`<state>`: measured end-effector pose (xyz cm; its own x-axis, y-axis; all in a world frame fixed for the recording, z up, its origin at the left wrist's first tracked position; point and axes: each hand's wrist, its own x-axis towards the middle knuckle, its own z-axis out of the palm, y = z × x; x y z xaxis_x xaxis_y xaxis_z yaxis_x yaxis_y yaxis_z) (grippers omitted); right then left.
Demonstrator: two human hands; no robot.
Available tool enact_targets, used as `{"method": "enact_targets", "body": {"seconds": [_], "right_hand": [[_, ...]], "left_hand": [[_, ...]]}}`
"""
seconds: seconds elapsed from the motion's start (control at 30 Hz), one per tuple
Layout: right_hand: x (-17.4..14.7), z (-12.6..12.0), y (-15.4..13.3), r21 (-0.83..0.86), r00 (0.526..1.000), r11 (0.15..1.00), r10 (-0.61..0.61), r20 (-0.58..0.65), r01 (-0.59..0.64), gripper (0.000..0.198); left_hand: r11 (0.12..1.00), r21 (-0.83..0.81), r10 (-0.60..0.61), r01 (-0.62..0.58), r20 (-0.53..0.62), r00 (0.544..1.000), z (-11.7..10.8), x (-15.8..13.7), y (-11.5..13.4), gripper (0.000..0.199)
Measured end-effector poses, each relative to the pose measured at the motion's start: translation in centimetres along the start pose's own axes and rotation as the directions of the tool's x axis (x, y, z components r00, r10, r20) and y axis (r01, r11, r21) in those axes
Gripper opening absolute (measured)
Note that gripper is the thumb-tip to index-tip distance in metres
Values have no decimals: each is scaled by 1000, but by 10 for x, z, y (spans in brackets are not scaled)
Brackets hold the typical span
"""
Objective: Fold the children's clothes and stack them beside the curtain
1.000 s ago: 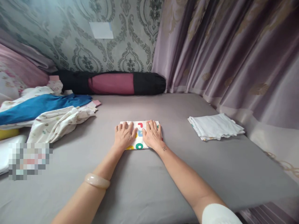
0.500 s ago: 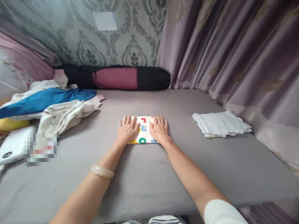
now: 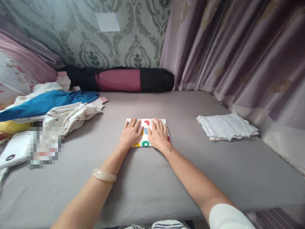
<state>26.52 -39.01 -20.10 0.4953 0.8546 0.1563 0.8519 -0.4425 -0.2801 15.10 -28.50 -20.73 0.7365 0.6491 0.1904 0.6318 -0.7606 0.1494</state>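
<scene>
A folded white cloth with colourful printed shapes (image 3: 145, 136) lies flat on the grey bed sheet (image 3: 147, 178), straight ahead. My left hand (image 3: 131, 131) rests palm down on its left part, fingers stretched forward and thumb pointing inward. On the cloth's right part lies my right hand (image 3: 158, 133), also palm down with the fingers out. Both hands press on the top surface and grasp nothing. They cover much of the print, and a strip of it shows between the two thumbs.
Another folded white cloth (image 3: 227, 126) lies to the right, near the curtain (image 3: 197, 41). Loose clothes (image 3: 69, 117) and a white device (image 3: 14, 149) with a cable are at the left. A black and maroon roll (image 3: 119, 80) lies along the back wall.
My right hand has slid left over the printed cloth, uncovering its right edge. The left hand has shifted very slightly and stays on the left part.
</scene>
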Motion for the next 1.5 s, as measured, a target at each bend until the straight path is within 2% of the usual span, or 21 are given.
{"method": "enact_targets", "body": {"seconds": [0.2,0.43,0.57,0.7,0.87,1.0,1.2,1.3,1.5], "right_hand": [[3,-3,2,4,999,1000,18,31,-18,56],[10,-5,11,-20,992,993,115,59,-114,58],[11,-4,12,-35,992,994,105,64,-102,58],[16,-7,14,-62,999,997,50,6,-50,53],[35,-14,26,-75,999,997,-21,27,23,38],[52,-22,36,-98,996,994,-30,88,38,33],[65,-31,40,-107,978,992,-37,205,60,28],[65,-33,38,-84,977,996,-22,213,41,26],[63,-36,38,-27,981,998,-54,185,60,19]], "left_hand": [[1000,16,-22,21,50,998,1,2,-1,56],[998,57,-14,10,58,998,4,3,-2,57],[996,86,18,-19,16,1000,3,4,-3,53],[992,102,71,-70,-8,997,-7,10,-4,44],[991,123,25,-44,155,988,-23,31,-9,33],[998,51,19,-30,218,976,-30,50,-16,32],[995,-4,-90,97,345,934,-36,68,-21,28],[991,10,-125,131,378,917,-36,72,-21,27],[993,-2,-108,117,371,922,-32,73,-23,25]]}}
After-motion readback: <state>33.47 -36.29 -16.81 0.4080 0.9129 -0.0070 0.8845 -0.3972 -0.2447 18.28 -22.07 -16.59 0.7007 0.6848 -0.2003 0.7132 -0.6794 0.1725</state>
